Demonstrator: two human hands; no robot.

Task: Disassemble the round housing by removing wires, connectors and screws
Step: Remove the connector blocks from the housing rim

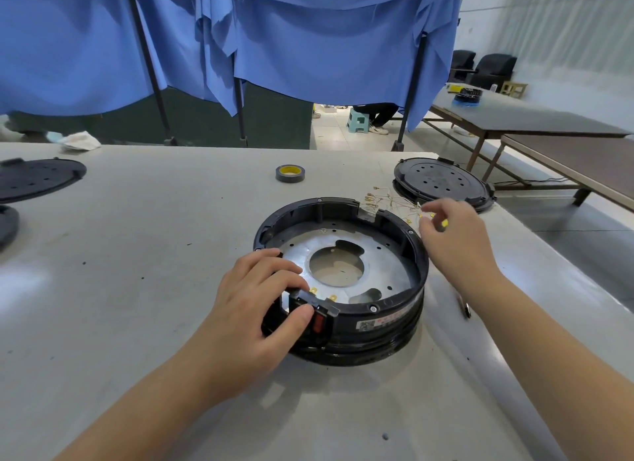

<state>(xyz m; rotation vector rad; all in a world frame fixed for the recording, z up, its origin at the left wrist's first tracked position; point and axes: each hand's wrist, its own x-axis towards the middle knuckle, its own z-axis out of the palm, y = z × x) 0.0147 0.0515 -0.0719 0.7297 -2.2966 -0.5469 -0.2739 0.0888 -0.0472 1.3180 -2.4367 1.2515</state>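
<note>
Your left hand [255, 301] grips the round housing [343, 282] at seven o'clock; your right hand [453, 235] pinches loose wires [394, 204] at two o'clock.

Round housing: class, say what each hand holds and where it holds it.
Left hand grips the round housing at its near rim, by the red switch. Right hand pinches the loose wires.

A round black housing [343, 278] sits open on a grey table [137, 254], a silver plate [377, 265] inside it. The left hand [254, 299] grips the housing's near rim beside a red switch [318, 322]. The right hand [453, 234] pinches thin wires [387, 203] lying just past the far rim. Behind are a roll of tape [290, 173] and a black lid [442, 182].
</note>
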